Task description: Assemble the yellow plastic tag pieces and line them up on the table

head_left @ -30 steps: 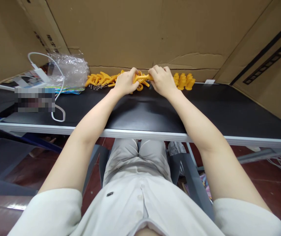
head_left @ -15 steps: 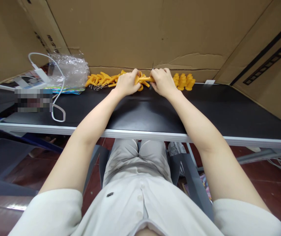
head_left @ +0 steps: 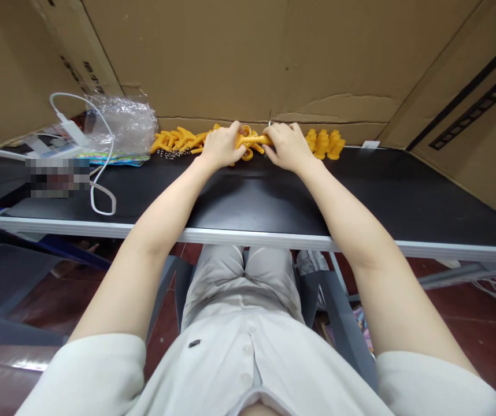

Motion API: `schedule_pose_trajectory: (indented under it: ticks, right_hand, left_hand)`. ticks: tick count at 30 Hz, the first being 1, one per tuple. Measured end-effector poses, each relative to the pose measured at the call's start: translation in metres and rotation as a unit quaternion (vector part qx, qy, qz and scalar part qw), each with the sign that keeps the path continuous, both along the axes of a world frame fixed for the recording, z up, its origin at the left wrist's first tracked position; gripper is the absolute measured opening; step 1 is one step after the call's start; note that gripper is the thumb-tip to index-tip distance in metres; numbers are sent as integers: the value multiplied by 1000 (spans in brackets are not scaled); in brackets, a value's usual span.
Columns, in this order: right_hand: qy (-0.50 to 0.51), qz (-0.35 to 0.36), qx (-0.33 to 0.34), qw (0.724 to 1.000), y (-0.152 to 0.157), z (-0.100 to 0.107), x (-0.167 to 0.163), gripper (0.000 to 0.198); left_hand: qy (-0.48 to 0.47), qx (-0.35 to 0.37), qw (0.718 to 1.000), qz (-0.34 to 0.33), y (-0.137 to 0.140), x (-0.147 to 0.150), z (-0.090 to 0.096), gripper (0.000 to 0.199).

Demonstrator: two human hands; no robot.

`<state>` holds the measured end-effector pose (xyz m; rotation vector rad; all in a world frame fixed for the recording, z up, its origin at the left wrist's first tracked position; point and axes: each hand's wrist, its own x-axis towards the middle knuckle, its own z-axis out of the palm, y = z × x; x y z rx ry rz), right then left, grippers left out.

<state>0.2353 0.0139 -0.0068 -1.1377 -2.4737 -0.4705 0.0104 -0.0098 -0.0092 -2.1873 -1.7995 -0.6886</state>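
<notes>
A yellow plastic piece (head_left: 254,140) with a rod-like middle spans the gap between my hands above the table's back part. My left hand (head_left: 222,145) is closed on its left end, thumb and fingers pinching it. My right hand (head_left: 289,144) grips the right end with bent fingers. Yellow ring-shaped parts (head_left: 247,130) show just behind the piece. Left of my left hand lies a row of yellow branched parts (head_left: 182,138) beside small metal springs (head_left: 172,153). Several upright yellow knob-shaped parts (head_left: 328,144) stand right of my right hand.
The black table (head_left: 256,202) has a metal front edge, with cardboard walls (head_left: 213,63) behind and beside it. At the left are a clear plastic bag (head_left: 122,124), a white cable (head_left: 111,138) and a blurred-out item (head_left: 57,178). A white tag (head_left: 370,144) lies at the back right.
My left hand and the yellow piece have shifted slightly left, and the piece has turned a little. Both hands keep their hold.
</notes>
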Motion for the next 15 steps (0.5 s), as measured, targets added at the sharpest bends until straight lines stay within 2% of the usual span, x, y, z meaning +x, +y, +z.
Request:
schedule_pose_trajectory:
  ticks: [5,15]
  right_hand:
    - [-17,-44,34,998,-9,10,-4,43]
    - [-53,-100,28,993,-27,19,-14,46]
  left_hand:
    - [-11,3,1000,-4,-1,3,2,56]
    - [-28,-22,999,4,-6,8,5,56]
